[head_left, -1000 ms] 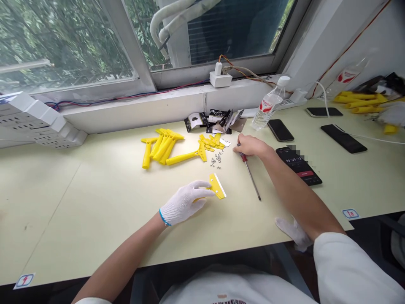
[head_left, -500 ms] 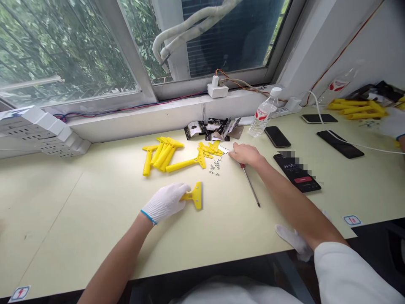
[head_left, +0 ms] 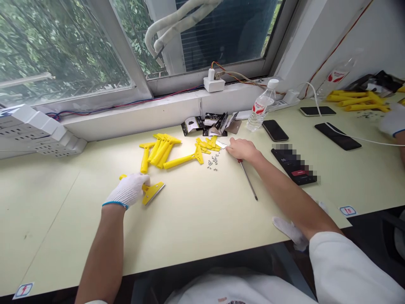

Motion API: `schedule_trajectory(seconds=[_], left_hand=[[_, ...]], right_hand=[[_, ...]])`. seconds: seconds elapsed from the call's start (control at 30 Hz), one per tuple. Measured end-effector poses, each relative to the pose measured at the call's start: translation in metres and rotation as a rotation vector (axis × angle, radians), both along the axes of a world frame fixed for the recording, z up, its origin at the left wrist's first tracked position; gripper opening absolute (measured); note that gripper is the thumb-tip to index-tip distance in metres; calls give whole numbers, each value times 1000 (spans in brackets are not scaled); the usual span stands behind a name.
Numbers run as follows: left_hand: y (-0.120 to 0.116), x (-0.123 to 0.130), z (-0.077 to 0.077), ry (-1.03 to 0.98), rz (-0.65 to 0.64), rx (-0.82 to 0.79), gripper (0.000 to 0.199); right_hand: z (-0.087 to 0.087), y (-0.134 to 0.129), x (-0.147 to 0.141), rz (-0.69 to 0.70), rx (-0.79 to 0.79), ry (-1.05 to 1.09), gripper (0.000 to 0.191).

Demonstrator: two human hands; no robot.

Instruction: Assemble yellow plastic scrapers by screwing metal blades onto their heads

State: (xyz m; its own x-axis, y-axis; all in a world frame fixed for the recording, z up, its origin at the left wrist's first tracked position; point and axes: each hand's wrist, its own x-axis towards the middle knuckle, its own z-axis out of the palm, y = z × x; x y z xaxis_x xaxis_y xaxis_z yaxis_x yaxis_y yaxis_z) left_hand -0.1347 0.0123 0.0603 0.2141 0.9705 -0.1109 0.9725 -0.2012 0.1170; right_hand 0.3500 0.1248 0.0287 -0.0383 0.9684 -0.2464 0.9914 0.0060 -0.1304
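My left hand [head_left: 128,190], in a white knit glove with a blue cuff, is closed around a yellow scraper [head_left: 152,193] with a metal edge and two screws. My bare right hand [head_left: 242,149] has its fingers curled over the red handle of a screwdriver [head_left: 249,181], whose shaft slants toward me on the table. By its fingertips lie pale metal blades [head_left: 220,144] and small yellow plastic pieces [head_left: 207,145]. Loose screws and nuts [head_left: 213,161] are scattered just left of it. Several yellow scraper handles [head_left: 163,152] lie between my hands, one pointing sideways [head_left: 180,161].
Black packaging [head_left: 211,123] is piled by the window ledge, beside a water bottle [head_left: 261,105]. Phones [head_left: 275,130] lie on the right. A white glove [head_left: 289,230] rests at the front edge. White boxes [head_left: 34,131] stand at left. Another person's gloved hand [head_left: 392,122] is at far right.
My left hand has carried the scraper leftward and turned it, so its blade edge now slants. My right hand stays over the screwdriver handle. The view has shifted slightly.
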Motion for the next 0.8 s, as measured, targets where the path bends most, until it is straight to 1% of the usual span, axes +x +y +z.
schedule_trajectory(seconds=[0.07,0.1,0.17,0.23,0.27,0.33,0.37,0.4,0.43,0.47,0.53,0.57,0.63,0.7,0.8], left_hand=[[2,4,5,72,-7,-52,37],[2,8,8,112,6,-58,36],[4,22,15,135,38,12,31],[4,43,19,79,6,180,28],[4,55,18,58,-21,219,31],[2,79,11,32,-58,263,37],[0,90,5,5,-95,289,41],[-1,100,-2,-20,-165,281,47],[-3,108,-9,-38,-206,275,52],[-4,115,-17,-39,-204,282,56],[-4,127,-31,2,-202,292,61],[-3,132,-37,18,-181,304,62],[2,143,-45,41,-147,336,61],[9,155,-47,47,-143,349,58],[16,171,-44,-7,-118,323,58]], right_hand=[[-1,1,1,-13,5,11,50],[-1,1,1,-21,8,19,50],[-1,1,2,-44,16,34,49],[-1,1,0,-91,42,33,48],[-1,1,-2,-123,73,28,47],[-3,2,-6,-155,187,39,43],[-5,2,-8,-138,258,67,39],[-8,3,-10,-105,322,107,35],[-11,5,-12,-67,366,155,31],[-15,6,-14,-34,383,201,27],[-23,10,-16,-14,360,255,23],[-26,11,-16,-20,342,267,22],[-30,13,-15,-29,318,276,22],[-31,14,-15,-26,303,280,20],[-25,12,-13,-6,275,283,16]])
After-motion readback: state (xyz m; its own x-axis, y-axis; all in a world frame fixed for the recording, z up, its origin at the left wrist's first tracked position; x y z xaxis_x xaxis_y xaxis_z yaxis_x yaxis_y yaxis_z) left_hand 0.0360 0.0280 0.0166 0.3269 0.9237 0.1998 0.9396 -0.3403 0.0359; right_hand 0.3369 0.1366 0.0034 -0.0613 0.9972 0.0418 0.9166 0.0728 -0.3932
